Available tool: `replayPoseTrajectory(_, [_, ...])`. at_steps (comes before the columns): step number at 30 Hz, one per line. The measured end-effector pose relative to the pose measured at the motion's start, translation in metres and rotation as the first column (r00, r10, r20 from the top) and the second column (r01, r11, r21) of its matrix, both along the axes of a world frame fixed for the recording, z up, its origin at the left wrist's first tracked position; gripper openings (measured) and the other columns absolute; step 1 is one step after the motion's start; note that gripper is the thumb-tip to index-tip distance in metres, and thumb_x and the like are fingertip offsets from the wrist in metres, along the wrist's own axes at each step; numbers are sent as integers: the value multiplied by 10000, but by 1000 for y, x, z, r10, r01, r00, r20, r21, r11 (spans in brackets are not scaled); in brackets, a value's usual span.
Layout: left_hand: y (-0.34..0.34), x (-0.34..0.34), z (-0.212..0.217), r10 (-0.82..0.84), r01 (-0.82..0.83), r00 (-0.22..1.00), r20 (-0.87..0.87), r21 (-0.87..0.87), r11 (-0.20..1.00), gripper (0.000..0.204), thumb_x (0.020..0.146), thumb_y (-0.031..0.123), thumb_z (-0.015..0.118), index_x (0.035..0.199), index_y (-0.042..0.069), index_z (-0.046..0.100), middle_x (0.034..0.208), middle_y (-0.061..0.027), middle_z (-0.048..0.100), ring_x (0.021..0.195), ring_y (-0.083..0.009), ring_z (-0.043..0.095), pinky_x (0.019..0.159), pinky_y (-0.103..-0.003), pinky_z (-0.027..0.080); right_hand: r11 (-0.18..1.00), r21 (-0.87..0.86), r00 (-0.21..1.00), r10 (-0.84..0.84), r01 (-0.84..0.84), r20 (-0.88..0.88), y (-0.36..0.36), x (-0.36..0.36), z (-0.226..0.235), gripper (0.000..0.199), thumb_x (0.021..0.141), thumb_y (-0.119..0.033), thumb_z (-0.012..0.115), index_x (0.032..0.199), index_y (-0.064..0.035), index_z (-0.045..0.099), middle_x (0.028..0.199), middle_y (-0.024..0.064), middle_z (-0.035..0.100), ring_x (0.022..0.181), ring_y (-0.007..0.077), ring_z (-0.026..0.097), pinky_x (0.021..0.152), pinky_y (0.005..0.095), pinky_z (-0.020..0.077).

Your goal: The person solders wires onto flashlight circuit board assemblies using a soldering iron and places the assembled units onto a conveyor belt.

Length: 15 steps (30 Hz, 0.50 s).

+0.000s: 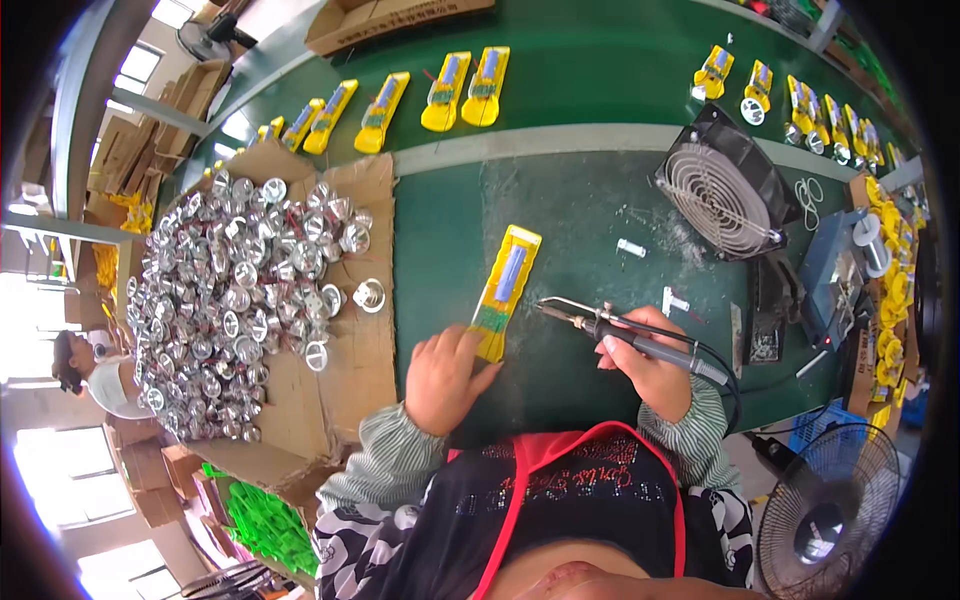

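Note:
In my right hand (650, 368) is a soldering iron (640, 343) with a grey handle and a thin metal solder guide alongside; its tip points left. A yellow plastic flashlight housing (497, 345) lies on the green bench mat in front of me. Set in it are a blue cylindrical battery (510, 272) and a small green circuit board (490, 319). My left hand (446, 376) rests over the housing's near left side, fingers closed against it by the board. The iron's tip is just right of the housing, apart from it.
At left stands a cardboard box (350, 400) full of silvery reflector cups (240, 270). Beyond the mat, more yellow housings (383, 112) line a green belt (560, 85). A square black fan (720, 185), a grey-blue soldering station (832, 275) and a round floor fan (825, 520) stand at right.

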<state>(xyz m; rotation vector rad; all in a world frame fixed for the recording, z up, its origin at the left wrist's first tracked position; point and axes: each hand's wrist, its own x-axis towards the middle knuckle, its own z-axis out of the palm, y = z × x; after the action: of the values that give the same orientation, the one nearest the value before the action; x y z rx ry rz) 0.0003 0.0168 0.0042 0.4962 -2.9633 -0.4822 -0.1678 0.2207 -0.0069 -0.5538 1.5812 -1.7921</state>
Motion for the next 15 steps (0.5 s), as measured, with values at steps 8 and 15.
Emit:
replayPoseTrajectory(8, [-33, -257, -33, -31, 176, 964, -264, 547, 819, 490, 772, 209, 701, 1187, 50, 497, 1148, -173, 538, 976, -316, 595, 808, -376, 487, 970, 80, 973, -231, 230, 4, 15, -25, 7, 124, 830, -17, 610, 918, 43, 546, 775, 112, 643, 638, 133, 625, 586, 240, 522])
replayPoseTrajectory(15, [-74, -334, -17, 75, -95, 989, -128, -159, 983, 470, 771, 200, 662, 1206, 122, 504, 1215, -144, 508, 1096, -341, 529, 904, -460, 456, 956, 142, 964, -264, 256, 37, 21, -35, -2, 140, 837, -8, 592, 944, 33, 510, 783, 131, 644, 615, 143, 621, 580, 255, 534])
